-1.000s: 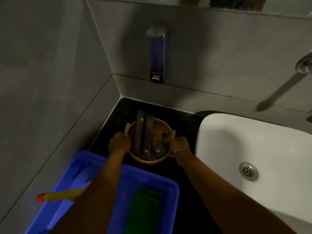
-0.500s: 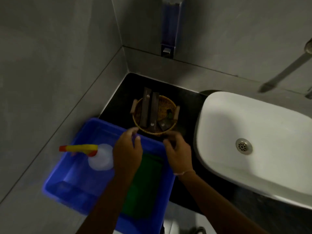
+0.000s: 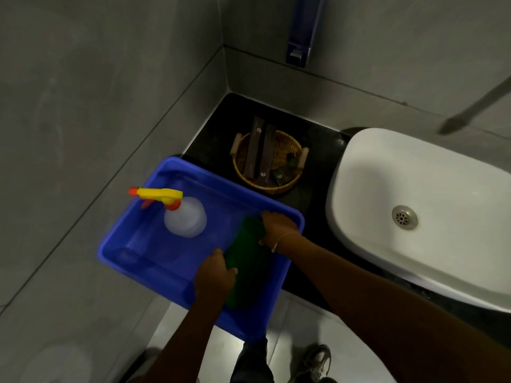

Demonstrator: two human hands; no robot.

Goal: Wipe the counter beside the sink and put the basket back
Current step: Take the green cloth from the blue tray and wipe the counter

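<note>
Basket first: the round woven wicker basket with two pale side handles sits on the black counter in the corner, well beyond my fingertips and touched by neither hand. Inside it I see two long dark brown boxes leaning side by side, a small dark square packet and a small dark green bottle.

From the head view, both my hands are down in the blue rectangular plastic tub, on the dark green folded cloth lying along its right side. My right hand rests on the cloth's far end, fingers curled down onto it; I cannot tell whether they are pinching the fabric or only pressing. My left hand is at the cloth's near left edge, fingers bent over it, the grip just as unclear.

Left of my left fingers, inside the tub, stands a translucent white spray bottle with a yellow and orange trigger head. To the right of my right wrist is the white oval ceramic sink with its metal drain.
</note>
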